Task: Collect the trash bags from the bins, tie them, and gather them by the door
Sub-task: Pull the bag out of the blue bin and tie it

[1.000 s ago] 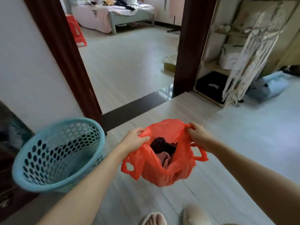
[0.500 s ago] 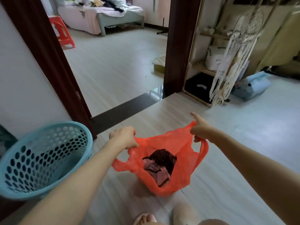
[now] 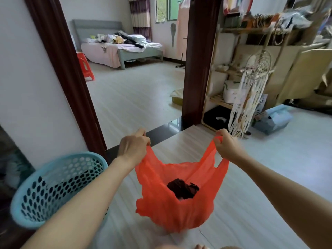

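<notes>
An orange plastic trash bag (image 3: pixel 172 211) hangs in front of me over the pale floor, with dark trash showing through its open mouth. My left hand (image 3: pixel 133 147) grips the bag's left handle, and my right hand (image 3: pixel 226 145) grips the right handle. The two handles are stretched wide apart and upward. A light blue perforated bin (image 3: pixel 53 189) stands tilted at the lower left, beside my left forearm, with no bag visible in it.
A dark wooden door frame (image 3: pixel 199 60) opens onto a bedroom with a bed (image 3: pixel 122 47) and a red stool (image 3: pixel 85 66). A wooden shelf (image 3: pixel 233 72) with a hanging dreamcatcher (image 3: pixel 249 97) stands right of the doorway. A blue box (image 3: pixel 273 118) lies on the floor.
Both hands have risen and pulled further apart, stretching the bag's handles taut. The view has tilted up, showing more of the bedroom and shelf.
</notes>
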{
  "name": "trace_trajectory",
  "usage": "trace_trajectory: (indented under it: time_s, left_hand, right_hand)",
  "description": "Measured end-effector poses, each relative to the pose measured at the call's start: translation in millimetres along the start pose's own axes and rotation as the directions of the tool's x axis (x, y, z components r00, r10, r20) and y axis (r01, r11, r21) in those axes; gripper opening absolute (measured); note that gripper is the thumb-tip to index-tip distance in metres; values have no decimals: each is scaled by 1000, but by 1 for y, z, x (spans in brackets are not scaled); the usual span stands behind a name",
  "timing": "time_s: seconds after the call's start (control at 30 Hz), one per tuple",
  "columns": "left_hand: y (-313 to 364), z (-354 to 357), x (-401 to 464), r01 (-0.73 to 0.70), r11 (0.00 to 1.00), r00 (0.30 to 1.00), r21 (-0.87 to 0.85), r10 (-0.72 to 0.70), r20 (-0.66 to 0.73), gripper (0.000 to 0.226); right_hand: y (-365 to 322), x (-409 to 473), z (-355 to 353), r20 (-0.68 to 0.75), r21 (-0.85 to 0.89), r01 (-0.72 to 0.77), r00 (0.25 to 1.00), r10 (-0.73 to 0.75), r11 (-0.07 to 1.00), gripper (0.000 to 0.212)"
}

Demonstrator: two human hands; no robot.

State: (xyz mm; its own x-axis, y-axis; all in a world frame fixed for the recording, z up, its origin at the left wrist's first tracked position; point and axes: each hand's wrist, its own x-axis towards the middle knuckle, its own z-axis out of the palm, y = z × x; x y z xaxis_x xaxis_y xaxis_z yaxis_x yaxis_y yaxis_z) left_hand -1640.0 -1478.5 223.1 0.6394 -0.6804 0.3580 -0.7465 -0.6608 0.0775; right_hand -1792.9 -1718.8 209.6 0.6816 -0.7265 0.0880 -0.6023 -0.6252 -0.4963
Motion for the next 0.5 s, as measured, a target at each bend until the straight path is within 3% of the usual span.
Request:
trace_trajectory:
  time_s: [0.07, 0.13, 0.23, 0.3, 0.33, 0.4, 0.43, 0.47, 0.5]
  left_hand:
    - [-7, 5, -5, 2, 998, 998, 61, 2, -61, 21]
    - [-7, 9, -9, 45, 991, 999, 125, -47, 16, 24]
    - [-7, 17, -8, 52, 981, 984, 187, -82, 157, 32]
    - [-9, 24, -7, 108, 994, 979, 10, -108, 176, 33]
    - [-10, 30, -7, 177, 967, 971, -185, -141, 191, 32]
    - [-7, 36, -13, 304, 732, 951, -610, -196, 239, 41]
    - [-5, 37, -19, 331, 600, 944, -729, -196, 267, 55]
    - [-4, 39, -27, 338, 543, 941, -769, -182, 285, 73]
    - [-3, 43, -35, 340, 551, 939, -762, -161, 303, 95]
  right_hand:
    - [2, -3, 2, 55, 105, -14, 998, 8, 994, 51]
    - [9, -4, 5, 63, 100, -1, 998, -5, 995, 62]
    - [22, -5, 16, 4, 124, 46, 999, -47, 991, 53]
    - [28, -8, 23, -27, 258, 44, 999, -39, 965, 44]
    - [30, -10, 26, -28, 334, 37, 999, -29, 942, 42]
    - [35, -18, 29, 5, 469, 26, 999, -32, 883, 46]
    - [38, -23, 30, 28, 518, 21, 999, -41, 855, 54]
    - [42, -29, 33, 55, 554, 12, 997, -50, 833, 64]
    - [45, -36, 36, 84, 581, 1, 995, -61, 814, 73]
